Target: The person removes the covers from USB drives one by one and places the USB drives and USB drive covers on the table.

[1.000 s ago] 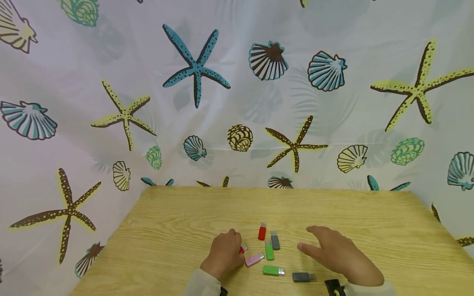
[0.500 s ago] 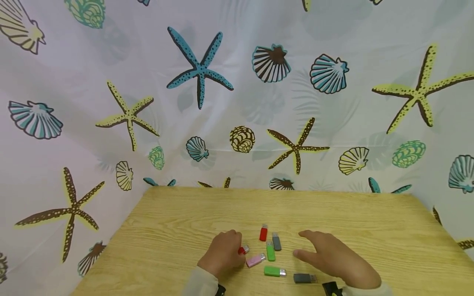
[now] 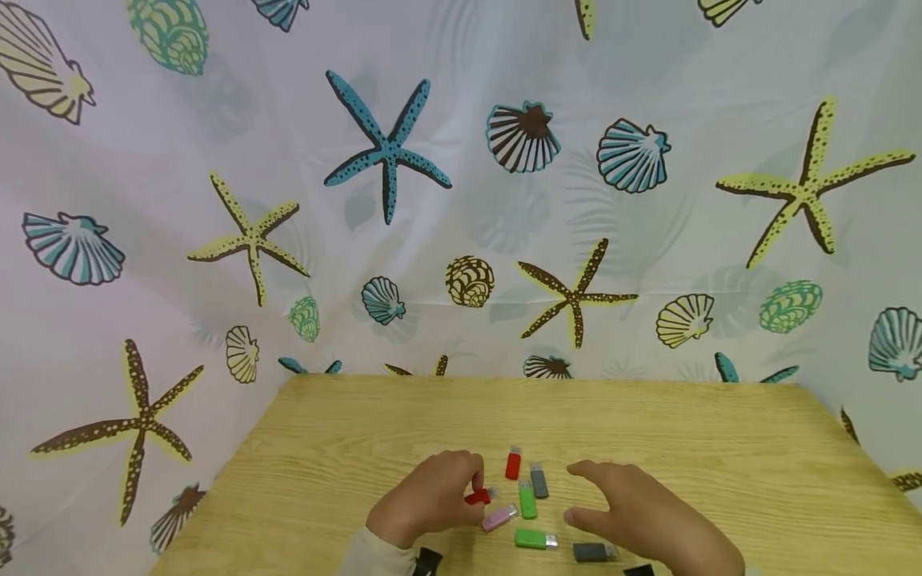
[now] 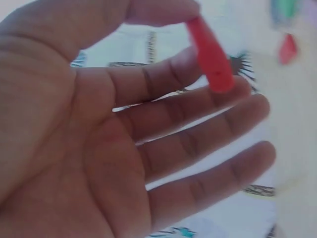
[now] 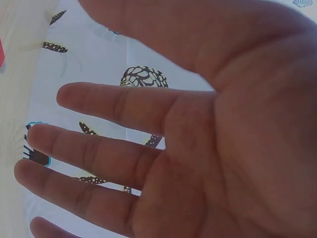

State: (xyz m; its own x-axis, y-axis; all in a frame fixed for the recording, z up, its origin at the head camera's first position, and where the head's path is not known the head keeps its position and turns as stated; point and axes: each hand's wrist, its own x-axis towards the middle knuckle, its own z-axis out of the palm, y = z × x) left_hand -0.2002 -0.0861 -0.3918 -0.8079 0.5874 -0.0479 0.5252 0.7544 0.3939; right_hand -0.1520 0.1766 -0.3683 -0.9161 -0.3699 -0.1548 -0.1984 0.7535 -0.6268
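Note:
My left hand (image 3: 434, 494) pinches a red USB stick (image 4: 214, 62) between thumb and index finger, its metal plug pointing right in the head view. The other fingers of that hand are nearly straight in the left wrist view. Close by on the table lies a pink USB stick (image 3: 499, 518). My right hand (image 3: 637, 512) hovers at the right with fingers spread and nothing in it; the right wrist view shows its bare palm (image 5: 183, 173). Between the hands lie a second red stick (image 3: 513, 463), a grey stick (image 3: 539, 481) and a green stick (image 3: 527, 501).
Nearer the front edge, another green stick (image 3: 533, 538) and another grey stick (image 3: 594, 552) lie on the wooden table (image 3: 346, 432). A white cloth (image 3: 446, 200) printed with starfish and shells encloses the back and sides.
My left hand has lifted the red USB stick, which now shows clearly between thumb and finger. The right hand has drifted slightly left. The head view has tilted a little upward.

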